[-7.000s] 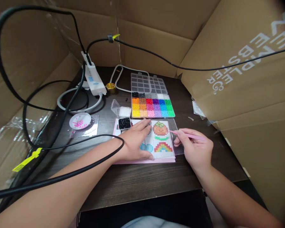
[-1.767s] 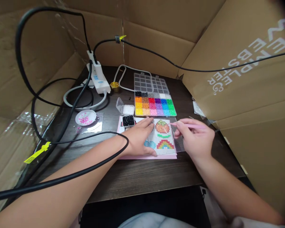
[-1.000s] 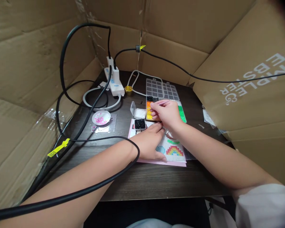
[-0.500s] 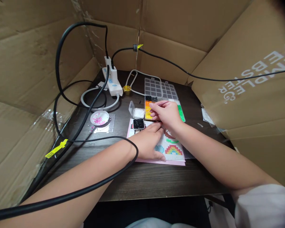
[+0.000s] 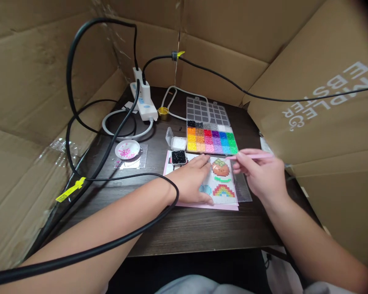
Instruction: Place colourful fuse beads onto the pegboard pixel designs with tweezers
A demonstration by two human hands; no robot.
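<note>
Left hand [image 5: 194,181] mid-frame, spread flat, palm down, grasping nothing; fingers and thumb press on a white pattern sheet [image 5: 210,179] at centre of frame, pink paper edge [image 5: 223,207] showing beneath. Right hand [image 5: 260,173], right of centre, clenched in a pinch round a slim pink tool [image 5: 257,156], held nearly level, tip pointing left. Tip lies near the sheet's upper right edge; contact, and anything at the tip, too small to tell. Designs visible beside the left fingers: leaf-topped orange fruit [image 5: 221,170], green curve below it, rainbow [image 5: 223,190] at the bottom. Clear pegboard [image 5: 244,190] juts out from the sheet's right side. Bead case [image 5: 211,152] behind the sheet, lid [image 5: 207,108] laid back open, compartments filled by colour: black, greys and white along the back, yellow to green in front. Small box of black beads [image 5: 178,157] on the sheet's upper left corner; box of white beads [image 5: 178,143] just behind, its lid tilted up. Left of centre, round white dish [image 5: 122,144] with scattered pink beads, resting on another clear pegboard [image 5: 143,153]. Upper left: white power strip [image 5: 147,109], black cables looping; gold cup [image 5: 163,117] near the strip's right side. Brown cardboard [image 5: 227,65] walls the dark table [image 5: 202,237].
</note>
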